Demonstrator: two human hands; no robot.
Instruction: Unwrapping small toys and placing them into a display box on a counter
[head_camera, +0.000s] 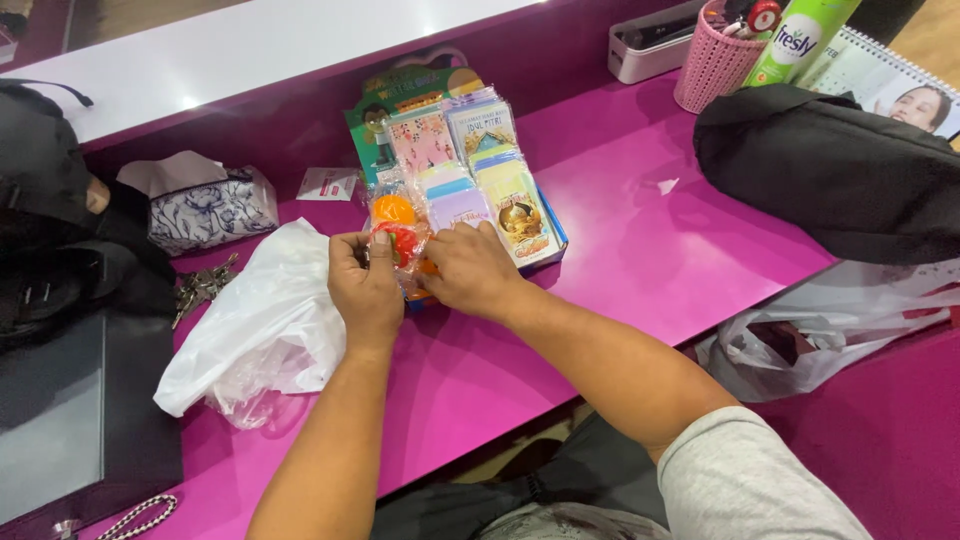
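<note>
Bare counter (640, 250) lies open to the right of the card box (500, 190), as far as the black bag (840, 170). To the left, a white plastic bag (260, 330), keys (203, 285) and a tissue pouch (210, 212) crowd the way. Near the front edge the counter is free.

The tabletop (640, 260) is glossy and smooth; the white bag (265, 320) is thin crinkled plastic; the black pouch (840, 170) looks like matt cloth.
</note>
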